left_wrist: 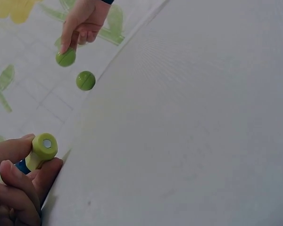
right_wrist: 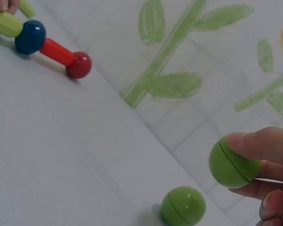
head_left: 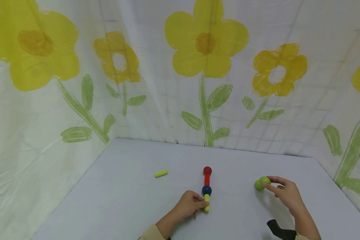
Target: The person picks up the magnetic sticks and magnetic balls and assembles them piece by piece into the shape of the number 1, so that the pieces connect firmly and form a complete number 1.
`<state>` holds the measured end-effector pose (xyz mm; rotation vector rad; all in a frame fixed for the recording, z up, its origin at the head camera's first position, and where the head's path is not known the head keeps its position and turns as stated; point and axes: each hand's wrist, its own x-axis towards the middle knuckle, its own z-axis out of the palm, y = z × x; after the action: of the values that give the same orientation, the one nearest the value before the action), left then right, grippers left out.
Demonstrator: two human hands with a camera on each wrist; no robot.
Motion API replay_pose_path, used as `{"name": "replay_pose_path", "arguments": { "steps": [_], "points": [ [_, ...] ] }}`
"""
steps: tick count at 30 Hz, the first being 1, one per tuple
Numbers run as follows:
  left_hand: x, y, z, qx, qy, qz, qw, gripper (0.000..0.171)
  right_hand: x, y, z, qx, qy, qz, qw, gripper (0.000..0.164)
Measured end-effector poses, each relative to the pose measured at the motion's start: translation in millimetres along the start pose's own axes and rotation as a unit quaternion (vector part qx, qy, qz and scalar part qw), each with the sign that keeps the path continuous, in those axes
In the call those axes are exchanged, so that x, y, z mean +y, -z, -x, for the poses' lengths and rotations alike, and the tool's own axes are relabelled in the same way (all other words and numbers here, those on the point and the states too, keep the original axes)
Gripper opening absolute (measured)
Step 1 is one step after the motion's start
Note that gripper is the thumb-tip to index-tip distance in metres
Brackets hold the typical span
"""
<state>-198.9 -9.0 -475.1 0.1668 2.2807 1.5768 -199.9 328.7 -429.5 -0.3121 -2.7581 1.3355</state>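
Note:
My left hand (head_left: 188, 204) pinches a yellow-green magnetic rod (head_left: 207, 203) between thumb and fingers. That rod's far end meets a dark blue ball (head_left: 206, 190), followed in line by a red rod (head_left: 207, 179) and a red ball (head_left: 207, 170). A round silvery spot shows on the rod's near end in the left wrist view. Over on the right, my right hand (head_left: 288, 195) holds a green ball (right_wrist: 233, 162) between thumb and fingers. Close by it, a second green ball (right_wrist: 184, 206) sits on the table; a small gap parts the two balls in the right wrist view.
Another yellow-green rod (head_left: 161, 173) lies on the white table (head_left: 123, 186), left of the line of pieces. A curtain (head_left: 156, 110) printed with yellow flowers hangs behind the table's back edge. A black strap end (head_left: 280, 230) sticks out at the right wrist.

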Motion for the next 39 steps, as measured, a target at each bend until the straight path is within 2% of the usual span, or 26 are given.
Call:
{"name": "replay_pose_path", "arguments": {
  "steps": [22,31,39],
  "points": [
    [3.2,0.1,-14.6,0.005,0.008,-0.001,1.0,0.017,-8.3,-0.4,2.7,-0.016,0.012,0.004,1.0,0.065],
    [3.8,1.4,-20.5,0.017,0.017,-0.001,0.9997,0.018,-12.1,-2.6,3.9,-0.025,0.022,0.004,0.999,0.063],
    [3.5,2.9,-22.5,0.015,-0.016,0.028,0.9994,0.016,-22.0,-5.7,9.8,-0.044,0.034,-0.003,0.998,0.06]
  ]
}}
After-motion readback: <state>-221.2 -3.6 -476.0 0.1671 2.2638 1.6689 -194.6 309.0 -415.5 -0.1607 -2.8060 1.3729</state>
